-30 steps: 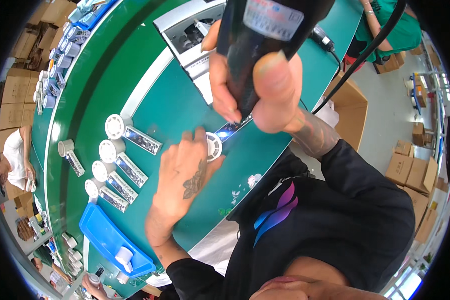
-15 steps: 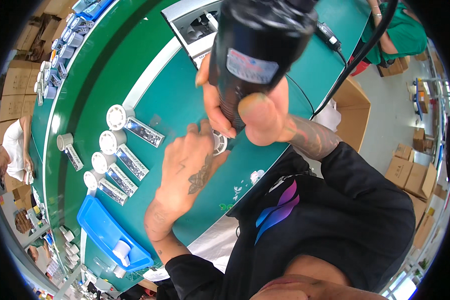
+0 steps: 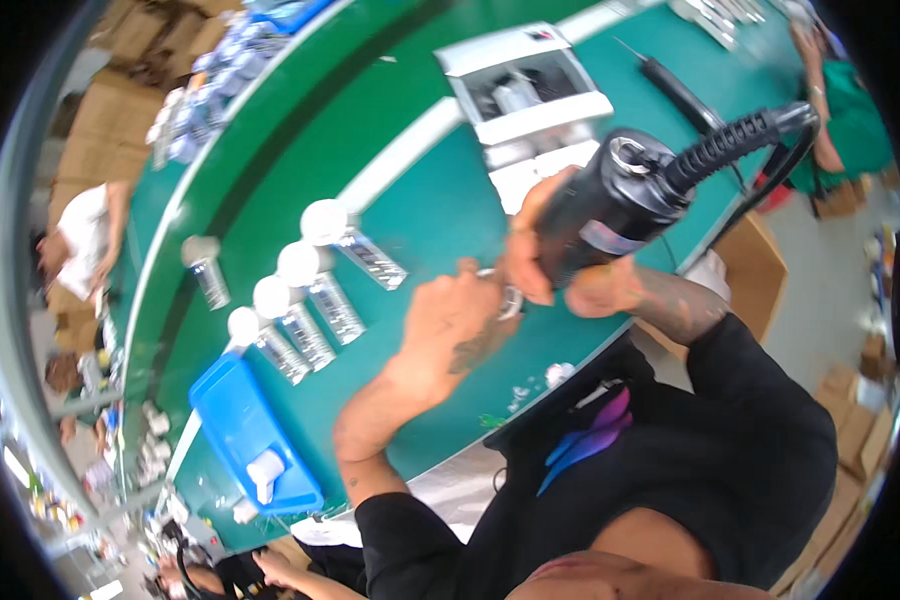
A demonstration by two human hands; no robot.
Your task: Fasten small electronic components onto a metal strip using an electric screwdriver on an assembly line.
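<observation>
My right hand (image 3: 602, 290) is wrapped round a black corded electric screwdriver (image 3: 595, 205), its cable end tilted up to the right. Close beside it, my left hand (image 3: 448, 322) is curled over a small fan with a round white head (image 3: 512, 302); most of the fan is hidden beneath the fingers. The screwdriver's lower end is covered by my right hand, so I cannot tell whether it touches the fan. To the left, several white fans with printed handles (image 3: 338, 305) lie in a row on the green bench (image 3: 440, 430).
A blue tray (image 3: 232, 425) with a white fan part stands at the lower left. Beyond my hands sits an open-topped white box (image 3: 530, 90); a black pen-like tool (image 3: 678, 92) lies to its right. Another fan (image 3: 207, 272) rests on the green belt. Co-workers are at both sides.
The view has shifted, and the bench things appear further right. The screwdriver now shows lower and tilted, with its cable end in sight. Both hands keep their grips.
</observation>
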